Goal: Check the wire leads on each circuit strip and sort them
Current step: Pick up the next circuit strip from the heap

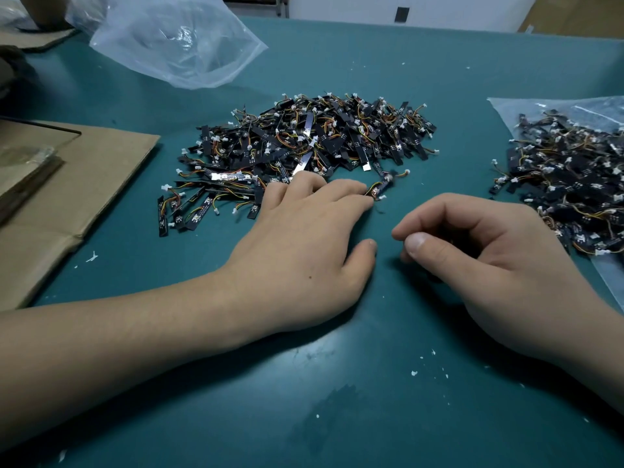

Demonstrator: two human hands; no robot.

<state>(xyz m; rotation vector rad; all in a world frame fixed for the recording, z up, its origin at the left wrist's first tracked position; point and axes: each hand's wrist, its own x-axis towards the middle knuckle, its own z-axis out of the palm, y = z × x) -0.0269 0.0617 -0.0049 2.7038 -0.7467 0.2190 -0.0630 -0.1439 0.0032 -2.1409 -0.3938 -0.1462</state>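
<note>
A large pile of black circuit strips [314,136] with coloured wire leads and white connectors lies in the middle of the green table. A second pile of strips [567,184] sits on a clear plastic bag at the right. My left hand [304,238] lies palm down by the middle pile, its fingertips touching one strip [380,189] at the pile's near edge. My right hand [483,255] hovers to the right with fingers loosely curled and thumb near the index finger; I see nothing in it.
An empty clear plastic bag [175,38] lies at the back left. Flattened cardboard [67,197] covers the left side of the green table [337,383]. Small white specks dot the near table surface.
</note>
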